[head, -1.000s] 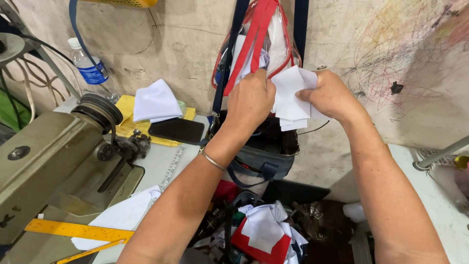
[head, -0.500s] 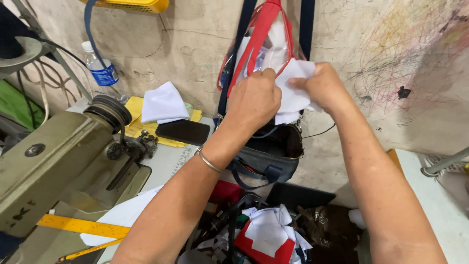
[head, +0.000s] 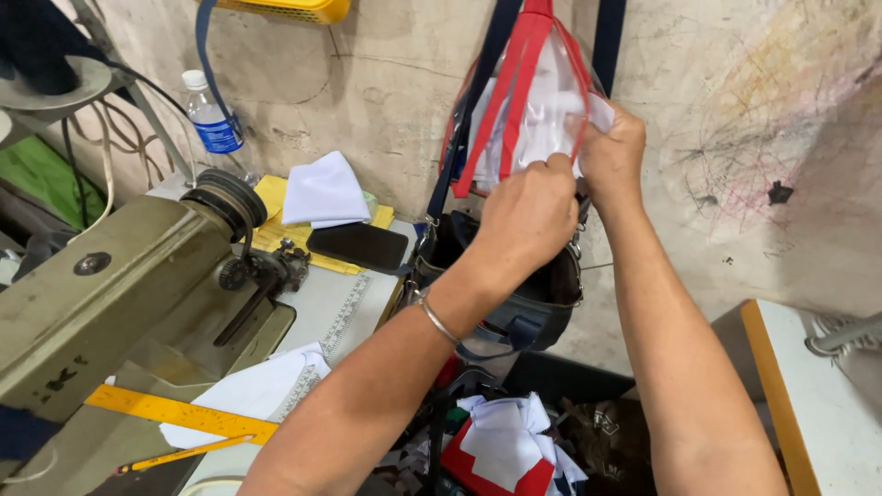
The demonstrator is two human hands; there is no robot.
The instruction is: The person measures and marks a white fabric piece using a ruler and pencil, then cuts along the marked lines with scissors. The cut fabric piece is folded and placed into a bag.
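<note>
A clear plastic bag with red straps (head: pixel 528 101) hangs on the wall, holding white cloth pieces (head: pixel 551 119). My left hand (head: pixel 525 216), with a metal bangle on the wrist, grips the bag's mouth and the white cloth at its lower front. My right hand (head: pixel 614 152) holds the bag's right edge, fingers pinched on the white cloth there. A dark open bag (head: pixel 514 276) hangs just below my hands.
An olive sewing machine (head: pixel 119 285) stands at left, with a yellow ruler (head: pixel 175 413) and pencil (head: pixel 179 455) before it. Folded white cloth (head: pixel 322 191), a black phone (head: pixel 358 246) and a water bottle (head: pixel 211 119) sit behind. Red and white scraps (head: pixel 505 445) lie below.
Both hands have risen and pushed the white cloth pieces up into the clear red-strapped bag. The view has shifted left and closer.
</note>
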